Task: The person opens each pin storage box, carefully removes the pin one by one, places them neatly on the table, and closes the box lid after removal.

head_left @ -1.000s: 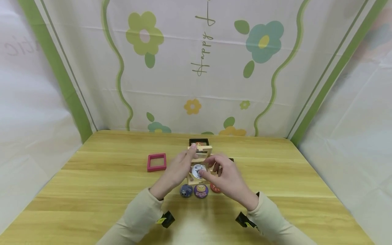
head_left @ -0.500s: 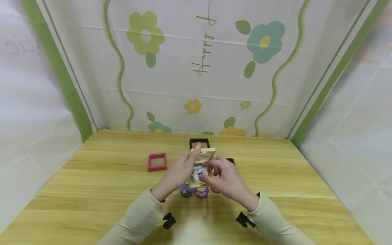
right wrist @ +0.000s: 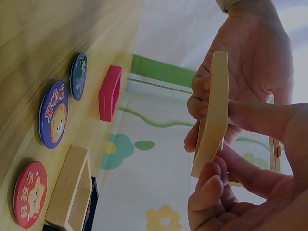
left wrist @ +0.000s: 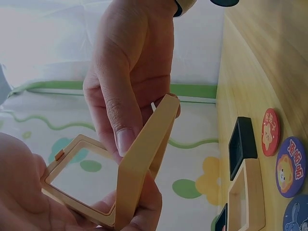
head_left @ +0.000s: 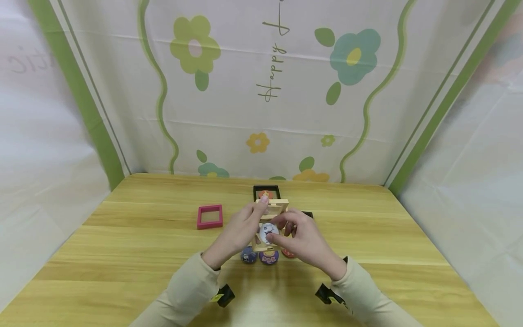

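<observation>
My left hand (head_left: 238, 229) holds a light-wood-coloured hinged display frame (head_left: 264, 248), its clear-windowed lid swung up and away from the base. Edge-on, the same frame (left wrist: 144, 149) shows in the left wrist view, raised above the tabletop. At the base, my right hand (head_left: 304, 236) pinches a white round badge (head_left: 267, 230) with a dark printed figure between thumb and fingers. Whether the badge touches the frame's window I cannot tell. Both hands (right wrist: 252, 57) surround the frame (right wrist: 214, 110) in the right wrist view, where the badge is mostly hidden.
On the wooden table lie a dark blue badge (head_left: 248, 255), a purple badge (head_left: 268, 257) and a red badge (right wrist: 31, 194). A pink frame (head_left: 209, 225) sits to the left, a black frame (head_left: 259, 187) behind. Another light-wood-coloured frame (left wrist: 257, 192) stands near the badges.
The hinged frame has shifted slightly right and towards me, and its lid sits lower. The white badge has moved a little right and down with the right fingers.
</observation>
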The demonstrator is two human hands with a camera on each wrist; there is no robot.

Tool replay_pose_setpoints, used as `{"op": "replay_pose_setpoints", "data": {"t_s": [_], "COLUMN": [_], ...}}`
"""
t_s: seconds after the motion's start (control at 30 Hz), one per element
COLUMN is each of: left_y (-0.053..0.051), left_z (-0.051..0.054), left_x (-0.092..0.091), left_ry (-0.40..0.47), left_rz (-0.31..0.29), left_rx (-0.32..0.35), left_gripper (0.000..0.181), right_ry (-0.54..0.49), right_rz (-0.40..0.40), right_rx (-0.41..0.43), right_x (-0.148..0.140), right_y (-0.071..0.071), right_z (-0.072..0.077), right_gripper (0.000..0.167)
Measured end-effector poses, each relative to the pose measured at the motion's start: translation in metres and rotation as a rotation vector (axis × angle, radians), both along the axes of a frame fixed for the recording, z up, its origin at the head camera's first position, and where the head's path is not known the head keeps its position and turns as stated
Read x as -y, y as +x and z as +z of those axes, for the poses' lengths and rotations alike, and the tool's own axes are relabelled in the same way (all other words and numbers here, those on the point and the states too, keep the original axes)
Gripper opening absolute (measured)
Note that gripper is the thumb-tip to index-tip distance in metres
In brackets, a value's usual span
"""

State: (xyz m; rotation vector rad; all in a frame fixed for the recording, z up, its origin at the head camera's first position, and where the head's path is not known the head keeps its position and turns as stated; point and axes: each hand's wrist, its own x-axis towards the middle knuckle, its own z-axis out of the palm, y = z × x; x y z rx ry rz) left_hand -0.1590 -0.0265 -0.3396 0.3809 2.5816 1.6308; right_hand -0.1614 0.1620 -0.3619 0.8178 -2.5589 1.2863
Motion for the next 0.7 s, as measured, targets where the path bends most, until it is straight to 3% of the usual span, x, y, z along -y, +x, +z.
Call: {"op": "replay_pose_setpoints", "data": {"t_s": [0.43,0.7], "left_y": [-0.0001,-0.0025], "left_z": [0.0002,0.0000], "left_x": [0.0005,0.0026], "left_ry": [0.039,0.041], "left_rz": [-0.010,-0.001], "left_rx": [0.027,0.029], "left_gripper": [0.080,0.079], "right_ry": [-0.017,-0.047], "right_rz": [0.007,0.007], "right_rx": [0.048,0.097], "right_x": [-0.0013,-0.0008], "right_y": [0.0000,-0.0015], "right_z": [0.0011,0.0039], "right_gripper": [0.018,0.009]}}
